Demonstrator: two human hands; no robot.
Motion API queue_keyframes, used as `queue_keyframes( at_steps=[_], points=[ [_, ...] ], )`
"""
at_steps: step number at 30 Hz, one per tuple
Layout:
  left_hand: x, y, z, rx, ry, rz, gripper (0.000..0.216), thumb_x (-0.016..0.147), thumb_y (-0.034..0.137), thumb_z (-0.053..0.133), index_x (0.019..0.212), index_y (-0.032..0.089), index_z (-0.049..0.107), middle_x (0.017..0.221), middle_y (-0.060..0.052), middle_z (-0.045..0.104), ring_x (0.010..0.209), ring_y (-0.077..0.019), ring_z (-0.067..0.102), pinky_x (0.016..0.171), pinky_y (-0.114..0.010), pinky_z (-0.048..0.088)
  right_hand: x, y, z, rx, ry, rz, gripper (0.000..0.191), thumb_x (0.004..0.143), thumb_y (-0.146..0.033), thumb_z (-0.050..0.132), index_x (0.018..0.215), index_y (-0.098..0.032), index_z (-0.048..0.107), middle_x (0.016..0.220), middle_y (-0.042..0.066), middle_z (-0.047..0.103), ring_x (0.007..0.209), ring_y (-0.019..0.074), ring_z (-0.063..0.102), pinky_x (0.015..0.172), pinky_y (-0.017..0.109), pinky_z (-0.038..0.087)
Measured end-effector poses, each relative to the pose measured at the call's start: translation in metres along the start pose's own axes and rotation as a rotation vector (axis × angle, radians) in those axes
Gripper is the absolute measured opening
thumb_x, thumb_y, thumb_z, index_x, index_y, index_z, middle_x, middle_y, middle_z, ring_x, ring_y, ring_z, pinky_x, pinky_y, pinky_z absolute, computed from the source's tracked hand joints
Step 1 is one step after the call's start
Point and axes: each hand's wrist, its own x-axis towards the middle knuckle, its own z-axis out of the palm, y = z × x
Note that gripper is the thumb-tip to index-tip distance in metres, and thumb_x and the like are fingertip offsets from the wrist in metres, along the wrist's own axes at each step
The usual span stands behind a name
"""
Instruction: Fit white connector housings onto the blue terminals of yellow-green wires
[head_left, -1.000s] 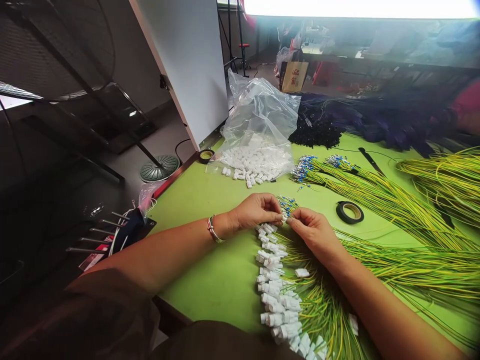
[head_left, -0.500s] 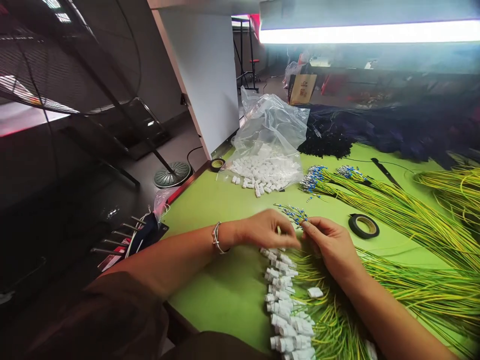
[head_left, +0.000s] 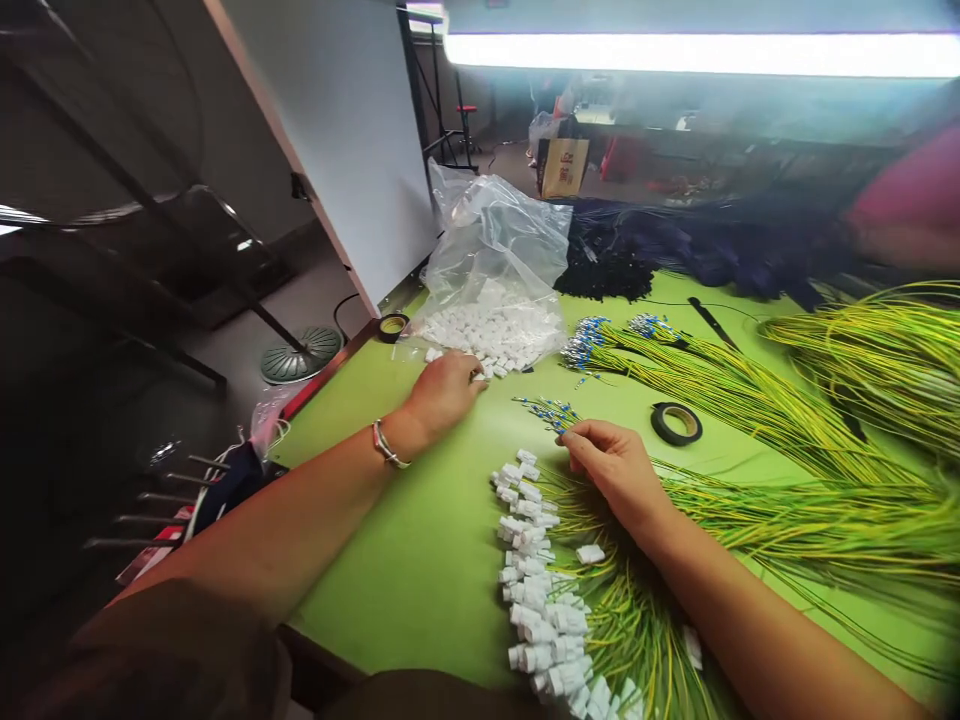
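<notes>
My left hand [head_left: 444,390] reaches out to the loose white connectors [head_left: 491,335] spilling from a clear plastic bag [head_left: 495,250]; its fingers curl down onto a connector at the pile's near edge. My right hand [head_left: 611,465] rests on a fan of yellow-green wires [head_left: 787,520], pinching one wire near its blue-tipped end [head_left: 547,410]. Below it lies a row of wires fitted with white connectors [head_left: 536,580]. A silver bracelet sits on my left wrist.
A roll of black tape [head_left: 676,423] lies right of my right hand, another small roll [head_left: 392,325] at the green table's far left corner. More yellow-green wire bundles [head_left: 862,360] and dark wires [head_left: 720,250] fill the back. A fan stand [head_left: 300,352] stands on the floor.
My left hand left the right hand and moved forward-left to the connector pile. My right hand stayed on the wires, still pinching one.
</notes>
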Motion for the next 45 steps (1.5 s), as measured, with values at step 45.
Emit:
queue_keyframes(
  at_steps=[45],
  points=[
    [-0.035, 0.059, 0.010, -1.411, -0.481, -0.232, 0.021, 0.062, 0.021, 0.079, 0.073, 0.008, 0.066, 0.061, -0.001, 0.064, 0.052, -0.0084, 0.058, 0.055, -0.022, 0.048, -0.005, 0.012, 0.004, -0.539, 0.012, -0.402, 0.022, 0.079, -0.019, 0.049, 0.060, -0.017, 0.059, 0.049, -0.004, 0.045, 0.048, 0.0083, 0.037, 0.049, 0.021, 0.031]
  ],
)
